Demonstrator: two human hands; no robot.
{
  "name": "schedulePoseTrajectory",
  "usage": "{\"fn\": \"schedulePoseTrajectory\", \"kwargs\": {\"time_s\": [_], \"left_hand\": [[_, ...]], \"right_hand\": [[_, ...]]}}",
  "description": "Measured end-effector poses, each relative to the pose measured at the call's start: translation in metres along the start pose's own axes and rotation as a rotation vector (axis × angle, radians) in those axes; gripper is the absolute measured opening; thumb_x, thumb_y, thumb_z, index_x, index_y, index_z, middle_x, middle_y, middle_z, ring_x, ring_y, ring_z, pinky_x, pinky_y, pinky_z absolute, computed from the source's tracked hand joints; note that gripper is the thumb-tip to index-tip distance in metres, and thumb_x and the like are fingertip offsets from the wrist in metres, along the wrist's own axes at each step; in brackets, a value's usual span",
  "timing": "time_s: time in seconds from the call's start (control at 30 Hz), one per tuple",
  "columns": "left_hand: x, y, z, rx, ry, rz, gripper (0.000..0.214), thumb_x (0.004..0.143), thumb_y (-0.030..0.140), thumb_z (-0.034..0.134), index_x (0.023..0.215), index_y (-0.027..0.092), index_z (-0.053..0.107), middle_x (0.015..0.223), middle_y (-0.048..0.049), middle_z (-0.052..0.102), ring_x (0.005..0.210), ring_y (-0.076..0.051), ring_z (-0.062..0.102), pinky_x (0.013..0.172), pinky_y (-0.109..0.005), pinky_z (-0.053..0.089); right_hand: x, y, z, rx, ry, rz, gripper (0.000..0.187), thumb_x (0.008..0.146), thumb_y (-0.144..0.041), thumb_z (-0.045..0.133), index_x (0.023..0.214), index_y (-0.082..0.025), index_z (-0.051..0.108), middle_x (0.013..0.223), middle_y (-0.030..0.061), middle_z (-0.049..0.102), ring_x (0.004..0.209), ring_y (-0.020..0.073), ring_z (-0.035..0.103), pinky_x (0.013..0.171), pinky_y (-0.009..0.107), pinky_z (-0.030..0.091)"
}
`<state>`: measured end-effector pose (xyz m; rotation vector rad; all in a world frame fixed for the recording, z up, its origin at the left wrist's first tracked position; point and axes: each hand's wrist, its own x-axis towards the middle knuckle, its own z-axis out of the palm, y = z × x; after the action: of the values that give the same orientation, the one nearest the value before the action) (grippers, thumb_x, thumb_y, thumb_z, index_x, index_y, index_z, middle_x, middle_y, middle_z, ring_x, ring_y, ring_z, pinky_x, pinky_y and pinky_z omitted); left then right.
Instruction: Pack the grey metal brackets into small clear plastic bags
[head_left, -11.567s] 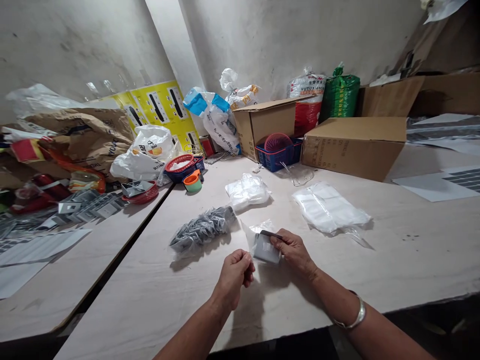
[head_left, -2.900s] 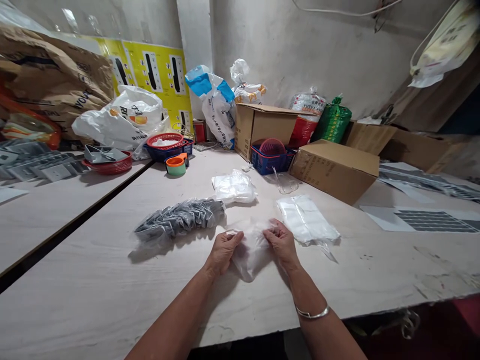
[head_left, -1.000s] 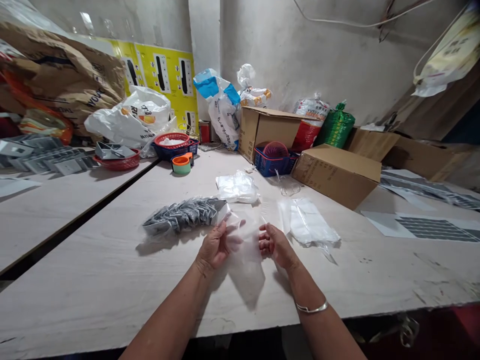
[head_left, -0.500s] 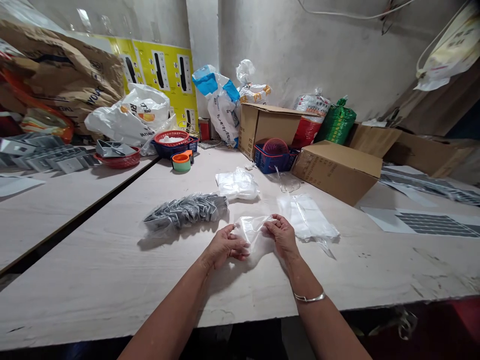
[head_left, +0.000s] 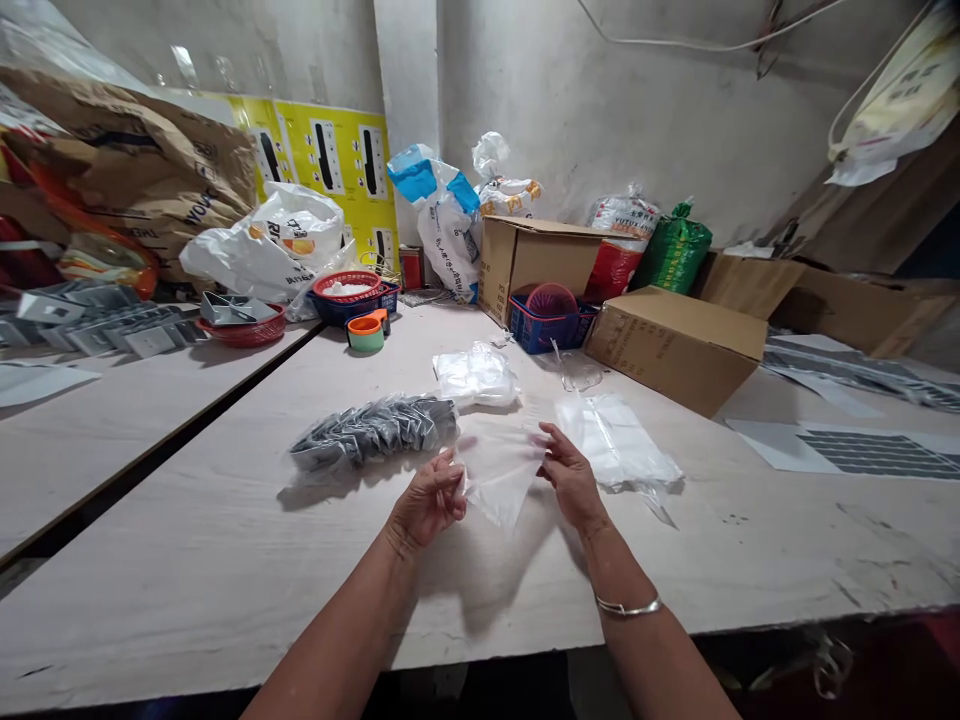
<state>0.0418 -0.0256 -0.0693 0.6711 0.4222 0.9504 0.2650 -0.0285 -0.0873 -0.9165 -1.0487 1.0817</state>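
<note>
My hands hold a thin clear plastic bag (head_left: 499,475) up between them, above the pale wooden table (head_left: 225,560). My left hand (head_left: 429,503) pinches the bag's left edge. My right hand (head_left: 570,477) has its fingertips on the bag's upper right corner. Left of the bag and close to my left hand lies a long bundle of grey parts in clear plastic (head_left: 373,432). A stack of white bags (head_left: 615,440) lies just beyond my right hand, and a smaller white plastic bundle (head_left: 475,376) lies farther ahead.
Cardboard boxes (head_left: 675,350) and a blue basket (head_left: 551,325) stand at the table's back. Printed sheets (head_left: 870,452) lie to the right. A dark gap separates this table from a left table holding grey metal pieces (head_left: 112,328) and a red dish (head_left: 241,325).
My hands have moved apart, and the bag is now stretched and hanging between them instead of bunched. My right hand has shifted up and to the right on the bag.
</note>
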Motion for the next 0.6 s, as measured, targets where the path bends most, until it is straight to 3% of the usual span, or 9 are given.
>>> {"fn": "schedulePoseTrajectory", "kwargs": {"time_s": [0.1,0.2,0.27,0.33,0.4,0.47,0.53,0.6], "left_hand": [[0.000,-0.002,-0.002,-0.032,-0.004,-0.053,0.039,0.071,0.015,0.068,0.106,0.017,0.052,0.059,0.0045,0.060,0.041,-0.010,0.057,0.035,-0.017,0.047],[0.000,-0.002,-0.001,-0.069,0.002,-0.090,0.034,0.072,0.016,0.067,0.102,0.017,0.053,0.065,0.0025,0.063,0.046,-0.010,0.059,0.038,-0.017,0.048],[-0.002,0.000,0.002,-0.120,-0.013,-0.052,0.040,0.073,0.021,0.067,0.109,0.018,0.050,0.080,-0.0019,0.065,0.057,-0.011,0.063,0.046,-0.019,0.051],[-0.004,0.004,0.005,-0.155,-0.060,0.041,0.052,0.073,0.031,0.068,0.118,0.019,0.046,0.102,-0.0079,0.063,0.073,-0.015,0.065,0.058,-0.024,0.055],[-0.006,0.009,0.009,-0.153,-0.115,0.125,0.064,0.070,0.040,0.070,0.124,0.022,0.043,0.124,-0.0105,0.053,0.086,-0.018,0.063,0.067,-0.029,0.055],[-0.007,0.012,0.010,-0.123,-0.147,0.166,0.070,0.068,0.045,0.070,0.128,0.025,0.041,0.134,-0.0098,0.044,0.086,-0.018,0.063,0.065,-0.028,0.054],[-0.006,0.012,0.010,-0.074,-0.119,0.203,0.068,0.070,0.044,0.068,0.129,0.024,0.040,0.129,-0.0109,0.048,0.075,-0.013,0.061,0.058,-0.023,0.051],[-0.001,0.008,0.009,-0.002,-0.014,0.253,0.059,0.073,0.038,0.067,0.125,0.020,0.045,0.114,-0.0112,0.057,0.067,-0.009,0.057,0.054,-0.019,0.047]], "right_hand": [[0.001,0.008,0.000,-0.273,-0.017,-0.225,0.041,0.069,-0.020,0.059,0.110,-0.028,0.062,0.111,0.0034,0.056,0.095,0.0149,0.053,0.077,0.027,0.046],[0.001,0.009,0.000,-0.501,0.078,-0.377,0.030,0.072,-0.026,0.062,0.101,-0.027,0.067,0.107,0.0051,0.049,0.095,0.0168,0.051,0.075,0.030,0.047],[0.000,0.006,-0.001,-0.623,0.164,-0.454,0.018,0.071,-0.030,0.065,0.088,-0.026,0.071,0.114,0.0065,0.044,0.102,0.0200,0.047,0.083,0.035,0.044],[-0.001,0.003,-0.001,-0.647,0.171,-0.474,0.012,0.072,-0.035,0.067,0.076,-0.024,0.072,0.124,0.0066,0.040,0.114,0.0240,0.041,0.094,0.040,0.038],[-0.003,0.000,0.001,-0.549,0.092,-0.394,0.017,0.074,-0.038,0.065,0.069,-0.022,0.070,0.121,0.0069,0.047,0.115,0.0247,0.043,0.098,0.041,0.034],[-0.005,-0.001,0.005,-0.346,0.020,-0.208,0.026,0.076,-0.042,0.062,0.064,-0.019,0.066,0.104,0.0071,0.059,0.103,0.0229,0.053,0.092,0.039,0.040],[-0.006,-0.001,0.008,-0.088,0.023,0.029,0.031,0.076,-0.047,0.061,0.063,-0.018,0.061,0.088,0.0062,0.064,0.086,0.0221,0.061,0.077,0.038,0.048],[-0.005,-0.002,0.009,0.137,0.080,0.224,0.034,0.073,-0.050,0.063,0.065,-0.018,0.057,0.077,0.0053,0.066,0.071,0.0218,0.063,0.064,0.036,0.051]]}}
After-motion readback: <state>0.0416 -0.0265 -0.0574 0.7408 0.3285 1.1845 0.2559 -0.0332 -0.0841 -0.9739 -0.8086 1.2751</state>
